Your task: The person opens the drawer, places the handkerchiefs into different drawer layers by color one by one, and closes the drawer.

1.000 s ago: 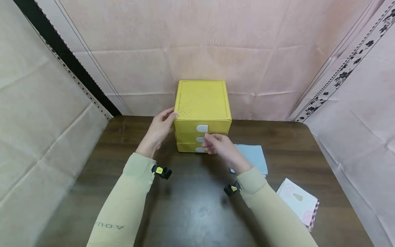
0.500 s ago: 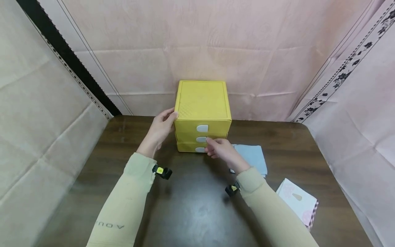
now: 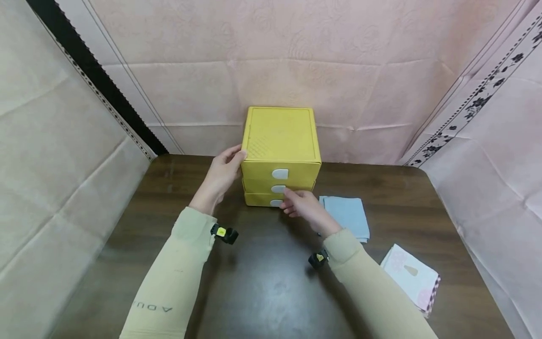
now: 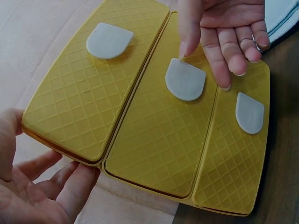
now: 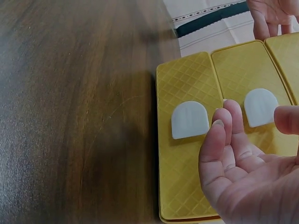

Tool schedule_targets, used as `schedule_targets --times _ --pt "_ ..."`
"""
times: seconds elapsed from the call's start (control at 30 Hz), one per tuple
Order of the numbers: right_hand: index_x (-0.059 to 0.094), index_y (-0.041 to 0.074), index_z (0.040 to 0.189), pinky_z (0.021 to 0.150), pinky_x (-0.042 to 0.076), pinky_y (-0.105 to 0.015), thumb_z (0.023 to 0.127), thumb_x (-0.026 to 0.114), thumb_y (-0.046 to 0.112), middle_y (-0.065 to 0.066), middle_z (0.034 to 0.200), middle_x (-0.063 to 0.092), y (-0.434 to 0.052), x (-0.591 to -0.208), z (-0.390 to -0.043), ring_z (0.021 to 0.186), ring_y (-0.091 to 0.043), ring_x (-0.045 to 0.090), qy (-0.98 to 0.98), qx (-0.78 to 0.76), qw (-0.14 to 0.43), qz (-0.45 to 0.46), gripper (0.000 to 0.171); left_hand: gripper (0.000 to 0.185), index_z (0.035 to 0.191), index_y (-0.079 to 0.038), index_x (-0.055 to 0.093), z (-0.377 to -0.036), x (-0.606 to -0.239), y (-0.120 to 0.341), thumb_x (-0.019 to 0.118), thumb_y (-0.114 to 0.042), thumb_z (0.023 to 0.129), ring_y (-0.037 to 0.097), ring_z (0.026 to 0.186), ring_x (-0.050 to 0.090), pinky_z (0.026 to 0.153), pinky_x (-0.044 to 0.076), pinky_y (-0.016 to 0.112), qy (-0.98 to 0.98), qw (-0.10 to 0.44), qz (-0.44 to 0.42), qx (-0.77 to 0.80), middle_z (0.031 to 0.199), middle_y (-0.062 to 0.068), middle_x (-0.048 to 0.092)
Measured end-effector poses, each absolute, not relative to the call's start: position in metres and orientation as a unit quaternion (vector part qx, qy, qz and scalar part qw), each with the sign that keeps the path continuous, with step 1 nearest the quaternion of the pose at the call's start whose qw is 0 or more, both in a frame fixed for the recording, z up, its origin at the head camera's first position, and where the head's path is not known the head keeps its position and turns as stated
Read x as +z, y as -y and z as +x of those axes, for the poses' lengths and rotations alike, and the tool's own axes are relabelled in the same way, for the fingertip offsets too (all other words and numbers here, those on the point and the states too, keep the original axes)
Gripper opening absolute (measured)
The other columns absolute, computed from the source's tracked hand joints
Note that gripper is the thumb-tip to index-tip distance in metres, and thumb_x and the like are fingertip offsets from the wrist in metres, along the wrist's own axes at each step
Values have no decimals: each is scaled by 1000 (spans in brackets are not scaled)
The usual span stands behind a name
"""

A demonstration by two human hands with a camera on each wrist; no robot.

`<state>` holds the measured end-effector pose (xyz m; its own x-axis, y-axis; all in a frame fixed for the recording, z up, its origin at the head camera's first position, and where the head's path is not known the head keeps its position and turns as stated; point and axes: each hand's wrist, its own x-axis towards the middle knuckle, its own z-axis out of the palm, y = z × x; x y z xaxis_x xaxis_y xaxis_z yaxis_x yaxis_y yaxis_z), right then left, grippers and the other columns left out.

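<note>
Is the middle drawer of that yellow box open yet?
Shut: the middle drawer sits flush with its neighbours; the right hand only touches its white handle.

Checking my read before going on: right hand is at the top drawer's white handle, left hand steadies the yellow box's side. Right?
Not quite. The right hand is at the middle drawer's handle, as the left wrist view shows. The left hand does steady the yellow box.

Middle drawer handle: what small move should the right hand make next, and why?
Probably hook the right hand fingertips under the middle drawer handle and pull: the fingers touch it without gripping, all drawers are closed, and the left hand steadies the yellow drawer box.
</note>
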<state>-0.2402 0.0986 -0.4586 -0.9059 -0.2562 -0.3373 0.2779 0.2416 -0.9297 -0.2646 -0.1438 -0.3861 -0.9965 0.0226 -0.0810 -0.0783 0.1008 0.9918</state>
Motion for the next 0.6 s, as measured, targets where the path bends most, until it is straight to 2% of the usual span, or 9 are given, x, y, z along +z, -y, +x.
schedule_targets --times 0.37,0.6 --pt "60 -2 121 84 54 -37 99 52 45 -15 103 67 -98 -463 -242 97 -31 63 -755 -621 209 -7 53 53 142 -23 49 -267 -387 143 57 -48 95 16 116 54 97 47 38 -744 30 -18 667 128 0 54" --pt "59 -5 123 86 53 -39 99 51 47 -21 109 65 -97 -466 -243 99 -32 62 -746 -632 209 -16 58 50 141 -23 50 -267 -388 143 56 -44 96 17 114 55 96 48 38 -740 28 -16 672 127 1 55"
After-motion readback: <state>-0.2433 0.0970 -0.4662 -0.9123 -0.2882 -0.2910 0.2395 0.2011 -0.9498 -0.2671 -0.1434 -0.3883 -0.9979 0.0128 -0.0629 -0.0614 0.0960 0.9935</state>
